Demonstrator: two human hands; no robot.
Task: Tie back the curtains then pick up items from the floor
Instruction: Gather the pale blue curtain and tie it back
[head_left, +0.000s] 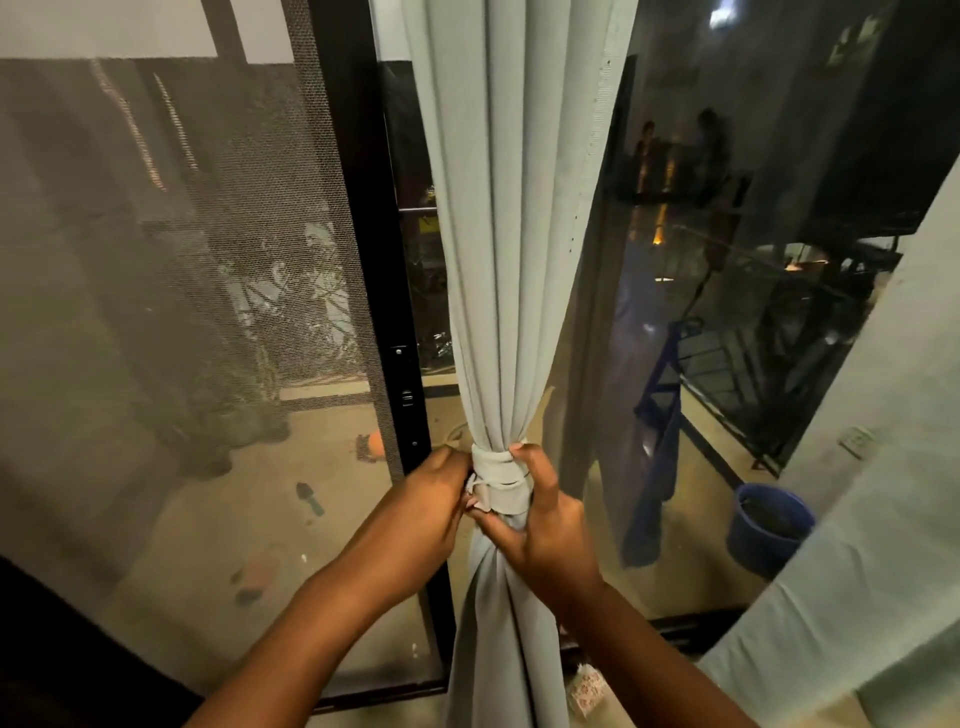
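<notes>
A pale grey-blue curtain (511, 249) hangs gathered into a narrow bundle in front of a dark sliding glass door. A tie-back band (501, 480) of the same cloth is wrapped around the bundle at waist height. My left hand (423, 514) pinches the band's loose end at the left of the bundle. My right hand (543, 525) grips the gathered curtain at and just under the band, its thumb crossing the front and its fingers curled up the right side. A small patterned white packet (586, 688) lies on the floor by the curtain's foot.
A second pale curtain (883, 519) hangs at the right edge. A mesh screen panel (171, 291) with a black frame (371, 260) fills the left. Beyond the glass are a blue bucket (769, 522), a blue rack with a hanging cloth (655, 431) and a balcony railing (769, 358).
</notes>
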